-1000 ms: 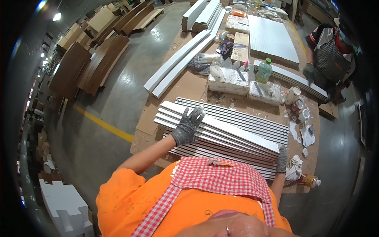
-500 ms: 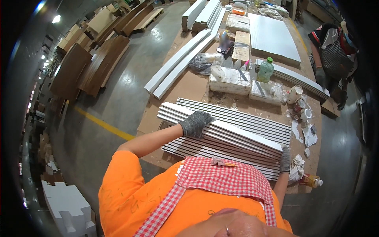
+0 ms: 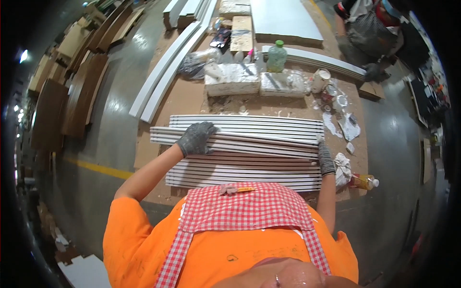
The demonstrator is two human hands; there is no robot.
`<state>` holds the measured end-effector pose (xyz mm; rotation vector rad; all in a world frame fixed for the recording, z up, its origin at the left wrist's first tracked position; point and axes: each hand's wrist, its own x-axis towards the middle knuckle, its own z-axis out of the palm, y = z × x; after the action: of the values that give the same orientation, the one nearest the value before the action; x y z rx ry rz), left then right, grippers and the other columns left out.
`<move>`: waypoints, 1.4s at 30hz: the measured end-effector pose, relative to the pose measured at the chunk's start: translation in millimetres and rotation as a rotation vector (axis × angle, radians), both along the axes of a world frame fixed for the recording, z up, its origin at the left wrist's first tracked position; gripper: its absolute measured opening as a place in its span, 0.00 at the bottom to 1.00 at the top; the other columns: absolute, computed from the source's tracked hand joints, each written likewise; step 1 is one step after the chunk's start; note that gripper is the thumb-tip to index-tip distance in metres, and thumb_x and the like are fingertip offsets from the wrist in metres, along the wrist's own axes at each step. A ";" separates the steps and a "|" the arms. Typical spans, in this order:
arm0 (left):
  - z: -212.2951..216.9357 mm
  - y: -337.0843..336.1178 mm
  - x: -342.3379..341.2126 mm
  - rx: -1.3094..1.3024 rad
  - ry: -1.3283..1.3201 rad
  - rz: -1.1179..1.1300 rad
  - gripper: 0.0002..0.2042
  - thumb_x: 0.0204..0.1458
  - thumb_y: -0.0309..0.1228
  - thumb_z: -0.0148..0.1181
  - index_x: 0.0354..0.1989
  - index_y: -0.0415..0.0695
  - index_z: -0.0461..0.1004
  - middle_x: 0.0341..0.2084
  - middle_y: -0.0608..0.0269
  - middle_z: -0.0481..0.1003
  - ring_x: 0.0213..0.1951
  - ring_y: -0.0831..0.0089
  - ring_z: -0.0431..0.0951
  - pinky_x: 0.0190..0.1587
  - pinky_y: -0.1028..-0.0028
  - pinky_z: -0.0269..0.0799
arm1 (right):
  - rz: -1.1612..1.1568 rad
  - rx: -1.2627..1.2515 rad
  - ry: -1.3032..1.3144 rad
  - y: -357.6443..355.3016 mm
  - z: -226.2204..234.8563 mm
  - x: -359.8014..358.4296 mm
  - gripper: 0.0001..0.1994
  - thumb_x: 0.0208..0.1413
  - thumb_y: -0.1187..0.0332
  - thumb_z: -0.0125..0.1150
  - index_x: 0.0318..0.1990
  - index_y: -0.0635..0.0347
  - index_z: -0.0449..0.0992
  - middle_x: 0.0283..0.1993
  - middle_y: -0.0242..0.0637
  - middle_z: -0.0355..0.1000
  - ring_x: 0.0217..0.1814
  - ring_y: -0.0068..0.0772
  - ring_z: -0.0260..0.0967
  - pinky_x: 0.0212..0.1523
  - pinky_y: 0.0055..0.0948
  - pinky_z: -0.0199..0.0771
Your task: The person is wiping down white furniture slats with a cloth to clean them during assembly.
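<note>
1. I see the left hand (image 3: 197, 138), in a grey glove, with its grip curled around the upper stack of white strips (image 3: 261, 142), near the stack's left end.
2. I have the right hand (image 3: 326, 159), also gloved, touching the stack's right end; I cannot tell whether its grip closes around the strips.
3. The upper stack lies across the lower rows of white strips (image 3: 245, 175) on the bench (image 3: 187, 103), its left end jutting past them.
4. Beyond the strips I make out two white blocks (image 3: 231, 82), with a green bottle (image 3: 276, 58) standing just behind the right one.
5. Near the right hand I find a crumpled white cloth (image 3: 342, 169) and, beside it, a bottle of yellowish liquid (image 3: 362, 182) lying on its side.
6. At upper right I see a co-worker (image 3: 372, 31) beside the bench.
</note>
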<state>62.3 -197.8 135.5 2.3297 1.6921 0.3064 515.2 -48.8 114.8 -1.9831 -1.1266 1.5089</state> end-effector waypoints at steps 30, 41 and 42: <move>-29.7 -73.3 -138.1 -0.008 0.298 0.436 0.33 0.26 0.44 0.73 0.47 0.51 0.70 0.41 0.61 0.71 0.46 0.61 0.71 0.52 0.60 0.62 | 0.691 0.667 -0.471 -7.2 4.3 23.0 0.37 0.31 0.72 0.71 0.56 0.61 0.65 0.52 0.47 0.66 0.55 0.45 0.65 0.57 0.32 0.65; 32.9 -24.7 -108.4 0.276 0.228 0.459 0.33 0.22 0.38 0.74 0.46 0.51 0.72 0.38 0.63 0.73 0.41 0.60 0.73 0.45 0.63 0.69 | 0.653 1.032 -0.471 64.6 38.4 39.6 0.35 0.37 0.77 0.66 0.58 0.61 0.62 0.54 0.44 0.67 0.56 0.39 0.64 0.62 0.30 0.61; 35.3 -8.1 -107.2 0.266 0.198 0.488 0.34 0.21 0.39 0.75 0.46 0.51 0.74 0.38 0.63 0.73 0.40 0.61 0.73 0.46 0.64 0.70 | 0.650 1.038 -0.472 80.2 37.2 33.8 0.35 0.37 0.77 0.66 0.58 0.61 0.62 0.54 0.44 0.67 0.56 0.39 0.64 0.62 0.30 0.61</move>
<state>-45.0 -205.9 170.8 2.1402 2.4491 0.4209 549.0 31.5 152.0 -1.2573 -2.2837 0.3771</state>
